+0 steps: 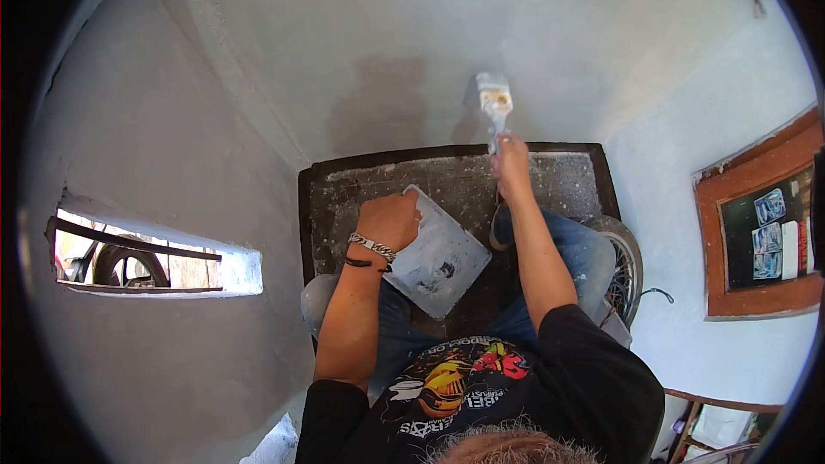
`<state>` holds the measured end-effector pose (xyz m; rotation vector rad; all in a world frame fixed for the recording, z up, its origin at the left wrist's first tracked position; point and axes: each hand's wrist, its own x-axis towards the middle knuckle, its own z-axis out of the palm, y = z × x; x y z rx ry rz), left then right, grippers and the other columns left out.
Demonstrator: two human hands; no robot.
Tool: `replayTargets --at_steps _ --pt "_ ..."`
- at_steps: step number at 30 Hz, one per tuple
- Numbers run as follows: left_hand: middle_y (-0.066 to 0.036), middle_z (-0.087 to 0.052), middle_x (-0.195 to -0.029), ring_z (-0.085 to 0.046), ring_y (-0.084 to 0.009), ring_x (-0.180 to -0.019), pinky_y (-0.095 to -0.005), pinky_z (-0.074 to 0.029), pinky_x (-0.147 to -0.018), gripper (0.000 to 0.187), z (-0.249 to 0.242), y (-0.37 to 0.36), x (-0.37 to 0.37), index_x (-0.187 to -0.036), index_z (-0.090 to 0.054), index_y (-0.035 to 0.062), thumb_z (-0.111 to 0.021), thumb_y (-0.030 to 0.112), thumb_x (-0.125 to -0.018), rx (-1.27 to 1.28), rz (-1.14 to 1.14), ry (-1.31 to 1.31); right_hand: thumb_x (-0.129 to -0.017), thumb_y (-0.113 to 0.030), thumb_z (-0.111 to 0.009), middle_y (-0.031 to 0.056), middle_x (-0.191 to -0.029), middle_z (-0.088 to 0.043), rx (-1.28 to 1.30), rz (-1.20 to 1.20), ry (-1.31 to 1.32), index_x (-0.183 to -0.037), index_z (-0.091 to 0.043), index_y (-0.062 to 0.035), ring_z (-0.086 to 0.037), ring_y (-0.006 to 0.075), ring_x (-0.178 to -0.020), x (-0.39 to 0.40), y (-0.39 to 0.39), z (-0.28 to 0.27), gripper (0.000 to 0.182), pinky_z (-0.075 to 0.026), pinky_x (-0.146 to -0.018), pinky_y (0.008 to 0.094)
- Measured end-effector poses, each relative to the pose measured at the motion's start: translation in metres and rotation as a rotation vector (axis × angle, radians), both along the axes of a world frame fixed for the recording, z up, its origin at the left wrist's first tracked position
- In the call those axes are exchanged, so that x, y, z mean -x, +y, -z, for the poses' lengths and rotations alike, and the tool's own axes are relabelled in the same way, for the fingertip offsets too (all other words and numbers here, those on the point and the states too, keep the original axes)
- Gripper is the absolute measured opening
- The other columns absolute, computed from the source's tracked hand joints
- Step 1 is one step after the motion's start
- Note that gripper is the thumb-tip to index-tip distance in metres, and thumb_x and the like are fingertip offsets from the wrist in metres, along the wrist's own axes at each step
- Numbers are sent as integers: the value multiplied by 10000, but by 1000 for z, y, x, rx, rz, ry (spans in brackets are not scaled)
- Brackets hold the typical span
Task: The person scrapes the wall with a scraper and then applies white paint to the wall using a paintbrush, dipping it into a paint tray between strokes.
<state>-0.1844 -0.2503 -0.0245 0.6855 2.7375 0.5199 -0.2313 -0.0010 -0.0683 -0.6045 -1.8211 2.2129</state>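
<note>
My right hand (511,167) is wrapped round the handle of a paintbrush (496,101). The brush points up at the pale wall (559,51), its bristles coated in white paint and at or very near the surface. White smears cover its ferrule. My left hand (389,222), with a chain bracelet at the wrist, is closed over the upper left edge of a square paint-smeared container (438,253). That container is grey-white with a dark patch near its lower part, and is held tilted above my lap. Its depth is hard to tell.
Below is a dark, paint-spattered surface (339,193) with a raised rim. A spoked wheel (626,271) stands at the right by my knee. A wooden-framed opening (713,245) is in the right wall, and a slot window (198,271) in the left wall.
</note>
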Motion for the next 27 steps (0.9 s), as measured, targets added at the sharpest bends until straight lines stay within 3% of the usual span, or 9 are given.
replayTargets --at_steps 4,7,11,13,15,19,23,27 --pt "-183 -661 -889 -633 -370 -869 -486 -485 -723 264 5 4 1 -1018 -573 54 -564 267 -861 -13 35 16 -972 -246 -464 -7 -656 -469 35 -68 303 -944 -529 -60 -333 56 -415 17 -1 -79 199 -251 -363 218" --pt "-179 -663 -900 -630 -374 -878 -485 -483 -727 277 8 2 2 -1034 -574 58 -559 275 -863 -19 23 4 -978 -244 -451 -10 -639 -462 10 -122 304 -926 -529 -63 -337 58 -415 53 12 -88 204 -262 -367 223" --pt "-175 -661 -934 -622 -376 -905 -483 -477 -745 272 2 -21 5 -1036 -578 68 -550 282 -870 -76 -80 52 -973 -256 -455 -3 -602 -446 -178 -9 104 -906 -535 -68 -364 92 -402 55 20 -10 215 -295 -366 256" --pt "-178 -659 -947 -619 -372 -919 -482 -476 -757 271 -4 -34 6 -1033 -583 68 -551 282 -871 -81 -193 43 -962 -263 -458 10 -586 -439 -192 12 -94 -894 -538 -70 -396 124 -407 28 11 33 219 -312 -367 283" --pt "-180 -659 -951 -620 -368 -926 -482 -475 -765 281 -5 -39 8 -1028 -590 67 -545 295 -872 -24 -210 17 -949 -264 -465 17 -588 -439 -83 -113 -264 -890 -536 -74 -387 132 -404 3 12 78 212 -287 -360 286" --pt "-175 -665 -948 -627 -362 -925 -484 -480 -767 304 7 -35 8 -1017 -604 65 -532 324 -876 -44 -139 39 -934 -239 -462 12 -597 -448 93 -207 -347 -853 -534 -80 -355 115 -411 -5 -14 81 193 -258 -364 275" --pt "-166 -669 -959 -629 -358 -927 -486 -483 -769 313 6 -30 7 -1022 -604 69 -522 335 -879 -22 -128 38 -934 -247 -483 7 -619 -453 168 -287 -291 -895 -540 -75 -353 106 -418 38 -34 18 186 -239 -365 264" --pt "-168 -668 -952 -631 -358 -917 -485 -486 -762 301 8 -33 8 -1033 -594 70 -531 317 -873 -41 -139 45 -949 -230 -474 5 -677 -488 162 -330 42 -965 -540 -57 -345 71 -421 44 -60 -102 186 -242 -369 235"
